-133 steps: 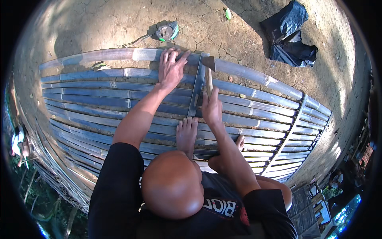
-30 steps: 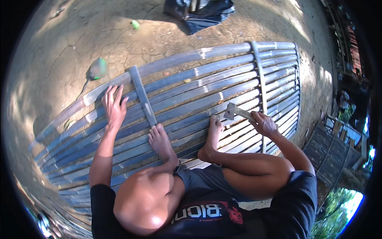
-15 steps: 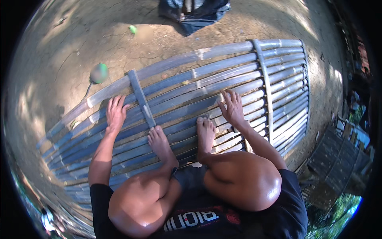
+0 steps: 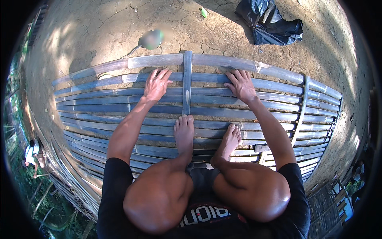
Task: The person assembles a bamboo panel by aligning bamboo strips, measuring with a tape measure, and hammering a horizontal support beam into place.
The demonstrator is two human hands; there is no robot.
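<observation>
A low platform of split bamboo slats [image 4: 223, 113] lies under my bare feet. My left hand [image 4: 156, 84] rests palm down on the far slats, fingers apart, just left of a flat bamboo crosspiece [image 4: 187, 81]. To the right of that crosspiece, my right hand [image 4: 242, 85] lies on the slats near the far edge, fingers spread. Neither hand holds anything that shows. A second crosspiece [image 4: 301, 109] runs over the slats farther right. Beside my right forearm sits a small dark piece [image 4: 261, 148], partly hidden, its kind unclear.
Cracked bare earth [image 4: 107, 32] surrounds the platform. Past the far edge are a crumpled black plastic sheet [image 4: 274, 26], a green leaf [image 4: 204, 12] and a blurred round greenish thing [image 4: 151, 39] on a thin stem. At the far left, a person [image 4: 32, 153] is near a pile of poles [image 4: 69, 179].
The view has turned and shifted left. My right hand has gone from beside my right foot out to the far slats. My left hand is closer to the flat crosspiece.
</observation>
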